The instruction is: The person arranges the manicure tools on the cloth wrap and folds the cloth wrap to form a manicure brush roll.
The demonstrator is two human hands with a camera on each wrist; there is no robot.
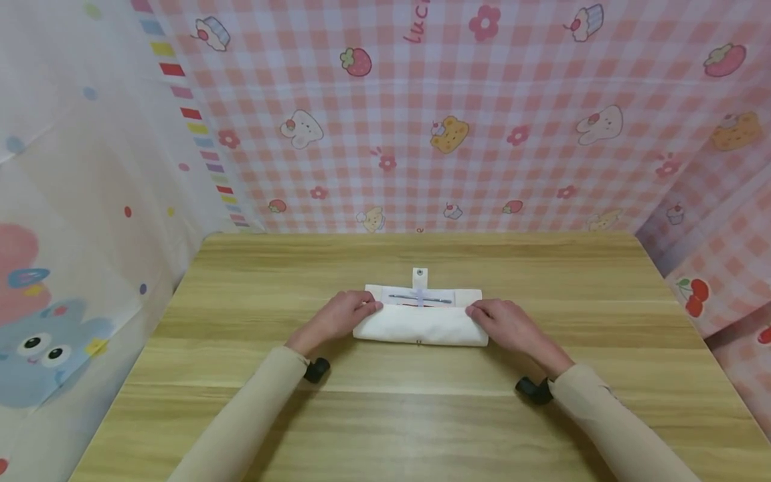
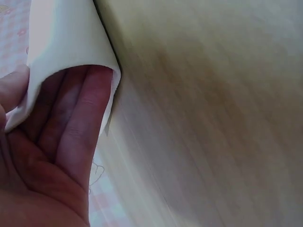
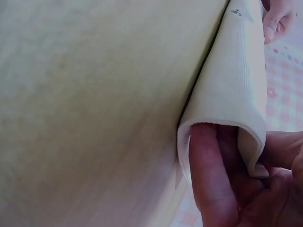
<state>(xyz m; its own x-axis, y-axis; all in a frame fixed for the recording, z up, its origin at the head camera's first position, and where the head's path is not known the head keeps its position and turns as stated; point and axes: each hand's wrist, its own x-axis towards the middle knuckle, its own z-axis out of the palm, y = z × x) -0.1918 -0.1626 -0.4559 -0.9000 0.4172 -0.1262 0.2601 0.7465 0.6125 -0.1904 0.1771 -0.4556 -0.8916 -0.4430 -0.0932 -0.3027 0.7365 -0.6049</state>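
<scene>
A white cloth case (image 1: 420, 326) lies on the table, its near part folded over toward the back. At its left end my left hand (image 1: 345, 313) grips the fold, thumb on top and fingers inside the curled cloth, as the left wrist view shows. My right hand (image 1: 504, 323) holds the right end the same way, its fingers (image 3: 210, 175) tucked into the fold. Beyond the folded edge, a thin silvery tool (image 1: 442, 300) lies across the uncovered inside. A short strap (image 1: 419, 276) with a metal snap sticks out from the far edge.
The wood-grain table (image 1: 385, 415) spreads around the case. Behind it hangs a pink checked curtain (image 1: 385, 174), and a pale patterned curtain (image 1: 120, 167) closes off the left. Black wrist devices (image 1: 317, 370) sit at both cuffs.
</scene>
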